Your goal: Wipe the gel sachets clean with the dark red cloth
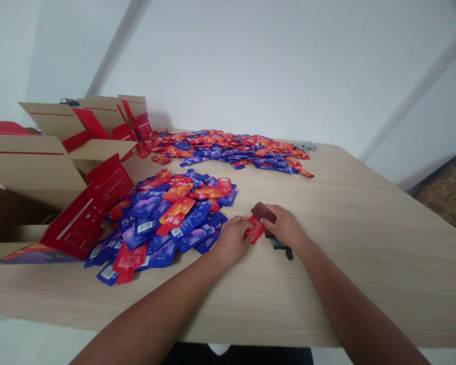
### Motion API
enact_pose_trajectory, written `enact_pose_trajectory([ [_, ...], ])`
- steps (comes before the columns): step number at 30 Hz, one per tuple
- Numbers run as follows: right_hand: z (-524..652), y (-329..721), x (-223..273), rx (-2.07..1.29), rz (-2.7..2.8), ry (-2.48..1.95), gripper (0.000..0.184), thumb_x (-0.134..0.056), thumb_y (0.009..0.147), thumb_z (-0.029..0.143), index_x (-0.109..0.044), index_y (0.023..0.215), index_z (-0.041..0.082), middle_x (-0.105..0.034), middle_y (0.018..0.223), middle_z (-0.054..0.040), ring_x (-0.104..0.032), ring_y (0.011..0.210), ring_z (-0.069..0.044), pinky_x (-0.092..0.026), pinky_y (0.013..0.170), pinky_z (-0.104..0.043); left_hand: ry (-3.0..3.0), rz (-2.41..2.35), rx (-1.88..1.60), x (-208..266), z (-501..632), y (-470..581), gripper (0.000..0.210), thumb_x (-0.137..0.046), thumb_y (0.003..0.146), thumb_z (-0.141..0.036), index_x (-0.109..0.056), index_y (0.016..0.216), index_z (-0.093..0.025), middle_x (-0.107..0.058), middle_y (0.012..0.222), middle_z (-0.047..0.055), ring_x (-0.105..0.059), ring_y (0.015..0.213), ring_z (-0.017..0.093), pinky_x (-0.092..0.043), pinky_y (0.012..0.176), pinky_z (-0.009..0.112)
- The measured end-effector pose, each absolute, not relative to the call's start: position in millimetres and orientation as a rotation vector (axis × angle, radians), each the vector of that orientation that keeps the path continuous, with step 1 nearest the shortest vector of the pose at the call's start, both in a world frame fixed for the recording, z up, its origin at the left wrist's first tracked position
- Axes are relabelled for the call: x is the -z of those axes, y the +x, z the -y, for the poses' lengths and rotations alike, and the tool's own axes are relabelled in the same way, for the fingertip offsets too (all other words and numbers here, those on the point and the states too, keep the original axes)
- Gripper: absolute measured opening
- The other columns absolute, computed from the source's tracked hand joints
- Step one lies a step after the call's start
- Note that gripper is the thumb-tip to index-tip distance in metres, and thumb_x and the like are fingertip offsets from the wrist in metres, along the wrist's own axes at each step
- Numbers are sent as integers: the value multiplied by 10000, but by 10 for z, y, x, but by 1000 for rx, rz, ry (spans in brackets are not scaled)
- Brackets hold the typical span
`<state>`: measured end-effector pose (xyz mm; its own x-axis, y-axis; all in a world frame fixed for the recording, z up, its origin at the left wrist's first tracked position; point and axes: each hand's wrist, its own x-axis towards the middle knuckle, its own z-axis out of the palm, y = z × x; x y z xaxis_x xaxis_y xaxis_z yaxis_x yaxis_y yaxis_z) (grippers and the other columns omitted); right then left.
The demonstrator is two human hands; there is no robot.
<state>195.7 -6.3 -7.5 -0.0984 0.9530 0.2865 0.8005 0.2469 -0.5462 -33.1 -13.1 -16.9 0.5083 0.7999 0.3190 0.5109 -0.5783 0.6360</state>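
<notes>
My left hand is closed, its fingers pinching the edge of a small red packet with pale print. My right hand is closed on a dark brown, flat piece with a rounded corner, held against the packet's upper right side. What the brown piece is, I cannot make out. Beneath the right hand, a dark grey object with a black rounded end lies on the table, partly hidden by the fingers. Left of my hands spreads a heap of blue, red and orange packets.
Open cardboard boxes with red flaps stand at the left, one flap leaning by the near heap. A second, long pile of packets lies along the wall. Some grey material sits at its right end on the wooden table.
</notes>
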Motion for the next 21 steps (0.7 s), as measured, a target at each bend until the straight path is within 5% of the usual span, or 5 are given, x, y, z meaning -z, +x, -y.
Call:
enact_pose_trajectory([
  [21, 48, 1990, 94, -321, 1904, -1642, 368, -697, 899, 262, -724, 1264, 232, -754, 1145, -72, -693, 996, -242, -509, 877, -346, 2280, -1064, -820, 153, 134, -333, 269, -634, 839, -82, -765, 1020, -233, -700, 1117, 71, -651, 1051, 248, -527, 987, 402],
])
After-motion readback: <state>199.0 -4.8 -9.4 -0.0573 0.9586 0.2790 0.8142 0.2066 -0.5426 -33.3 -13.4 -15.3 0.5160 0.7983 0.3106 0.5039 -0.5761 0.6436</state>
